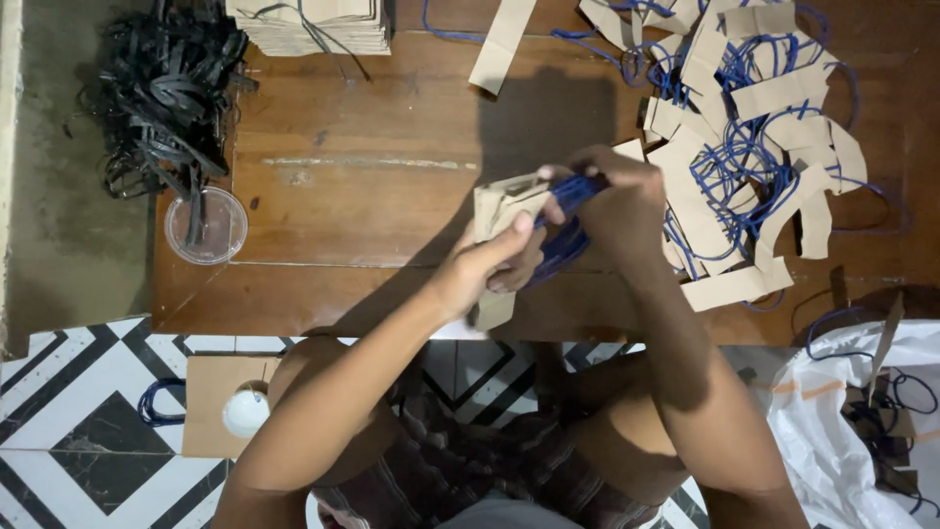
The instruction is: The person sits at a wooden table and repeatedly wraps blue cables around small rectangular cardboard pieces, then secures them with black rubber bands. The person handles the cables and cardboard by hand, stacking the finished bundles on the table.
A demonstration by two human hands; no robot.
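Above the brown wooden table (372, 196), the left hand (490, 260) pinches a folded tan cardboard strip (499, 206), while the right hand (612, 201) grips the strip's blue cord loop (568, 211). Just right lies a heap of similar corded strips (754, 137); a clear plastic cup (206, 225) stands well left.

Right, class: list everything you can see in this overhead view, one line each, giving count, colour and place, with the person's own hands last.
Wooden table: one, brown, upper middle.
Stack of card sheets: one, tan, top edge.
Black straps: one tangled heap, table's left end.
Clear plastic cup: one, below the straps.
Card strips with blue cord: a pile, tan and blue, right.
White sack: one, lower right floor.
Card piece with white disc: one, tan, on the patterned floor.
Held card strips: a bundle, tan, centre.
Blue cord: held, centre.
Left hand: grips the strips.
Right hand: grips the cord.
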